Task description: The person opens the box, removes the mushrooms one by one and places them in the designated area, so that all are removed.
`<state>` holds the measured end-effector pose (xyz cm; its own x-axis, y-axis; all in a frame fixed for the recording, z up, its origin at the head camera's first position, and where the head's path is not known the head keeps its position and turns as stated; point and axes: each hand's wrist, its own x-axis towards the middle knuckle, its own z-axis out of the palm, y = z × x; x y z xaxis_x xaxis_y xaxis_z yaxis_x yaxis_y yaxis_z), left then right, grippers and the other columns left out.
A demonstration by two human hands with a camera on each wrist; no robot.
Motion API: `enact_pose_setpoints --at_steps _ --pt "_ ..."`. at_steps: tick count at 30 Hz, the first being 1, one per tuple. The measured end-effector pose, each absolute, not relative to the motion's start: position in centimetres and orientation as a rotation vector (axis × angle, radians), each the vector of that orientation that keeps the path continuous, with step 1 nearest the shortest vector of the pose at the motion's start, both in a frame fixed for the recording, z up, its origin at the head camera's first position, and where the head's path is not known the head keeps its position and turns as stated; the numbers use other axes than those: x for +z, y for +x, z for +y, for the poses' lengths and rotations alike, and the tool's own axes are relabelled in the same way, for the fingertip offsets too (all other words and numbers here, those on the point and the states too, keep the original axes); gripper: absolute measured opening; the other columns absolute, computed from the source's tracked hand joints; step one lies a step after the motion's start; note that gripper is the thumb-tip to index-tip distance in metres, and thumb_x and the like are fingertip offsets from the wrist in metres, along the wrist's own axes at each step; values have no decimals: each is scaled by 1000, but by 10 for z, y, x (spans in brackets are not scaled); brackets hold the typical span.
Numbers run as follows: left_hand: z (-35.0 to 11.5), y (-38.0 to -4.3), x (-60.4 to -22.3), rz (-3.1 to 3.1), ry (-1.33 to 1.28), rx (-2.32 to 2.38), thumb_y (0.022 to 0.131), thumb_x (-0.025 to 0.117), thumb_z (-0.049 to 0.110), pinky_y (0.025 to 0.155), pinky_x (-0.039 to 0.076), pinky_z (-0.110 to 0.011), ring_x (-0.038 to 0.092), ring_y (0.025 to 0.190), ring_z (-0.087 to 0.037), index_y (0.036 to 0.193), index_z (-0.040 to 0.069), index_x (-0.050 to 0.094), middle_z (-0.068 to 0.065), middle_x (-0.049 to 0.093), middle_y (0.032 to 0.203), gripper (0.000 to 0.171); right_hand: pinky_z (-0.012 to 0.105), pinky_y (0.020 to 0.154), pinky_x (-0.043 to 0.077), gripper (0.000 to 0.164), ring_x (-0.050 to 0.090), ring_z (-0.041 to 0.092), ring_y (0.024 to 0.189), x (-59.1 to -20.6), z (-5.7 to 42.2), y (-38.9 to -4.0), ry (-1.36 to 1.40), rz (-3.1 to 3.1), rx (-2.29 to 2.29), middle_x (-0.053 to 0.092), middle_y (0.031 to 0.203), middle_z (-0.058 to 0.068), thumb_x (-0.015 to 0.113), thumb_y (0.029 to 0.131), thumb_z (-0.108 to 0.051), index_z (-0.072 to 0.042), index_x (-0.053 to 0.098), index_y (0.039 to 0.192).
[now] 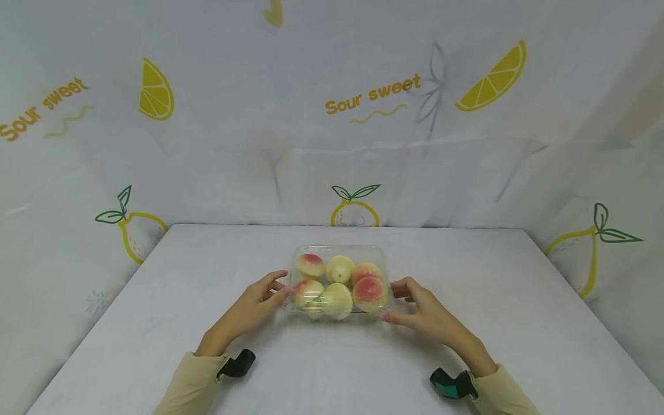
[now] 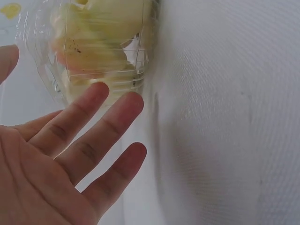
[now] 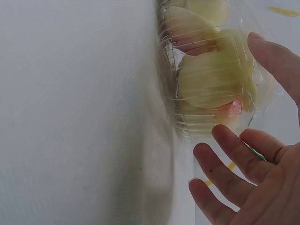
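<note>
A clear plastic clamshell box (image 1: 338,251) sits on the table with several peaches (image 1: 370,293) inside, pale yellow with red blush. My left hand (image 1: 258,301) is at the box's left side, thumb toward the near corner. In the left wrist view, the left hand's fingers (image 2: 123,112) are spread and nearly straight beside the ribbed wall. On the other side, my right hand (image 1: 426,311) has its thumb by the near right corner. The right wrist view shows its fingers (image 3: 229,180) spread and loosely bent by the wall. Whether the fingertips touch the plastic is hard to tell.
A white cloth covers the table (image 1: 332,369), whose far edge meets a white backdrop (image 1: 228,144) printed with lemons and lettering. Dark wrist devices (image 1: 238,364) are worn at both sleeves.
</note>
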<state>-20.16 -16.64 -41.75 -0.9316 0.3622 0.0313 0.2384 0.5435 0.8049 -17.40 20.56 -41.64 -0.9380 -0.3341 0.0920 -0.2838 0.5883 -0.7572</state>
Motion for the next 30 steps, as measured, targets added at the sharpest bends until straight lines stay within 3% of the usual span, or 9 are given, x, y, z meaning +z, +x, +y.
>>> enact_pose_setpoints --at_steps 11,21,30 --pt "-172 -203 -414 2424 576 1480 100 60 27 80 47 -25 62 83 -14 129 -2 44 -8 65 91 44 50 98 53 52 63 31 115 -413 207 -173 -487 2682 -1339 62 124 14 79 85 -37 -8 51 119" --pt "-177 -204 -418 2324 616 1515 98 63 23 86 51 -28 66 91 -14 134 -4 38 -12 68 100 51 37 90 55 57 63 21 103 -412 208 -174 -472 2617 -1404 60 116 12 81 84 -32 -4 50 123" --pt "-180 -206 -419 2188 619 1532 89 74 17 79 51 -29 69 91 -15 139 0 30 -2 63 102 69 23 83 55 57 62 18 91 -416 210 -175 -477 2535 -1496 58 105 12 82 83 -24 1 48 122"
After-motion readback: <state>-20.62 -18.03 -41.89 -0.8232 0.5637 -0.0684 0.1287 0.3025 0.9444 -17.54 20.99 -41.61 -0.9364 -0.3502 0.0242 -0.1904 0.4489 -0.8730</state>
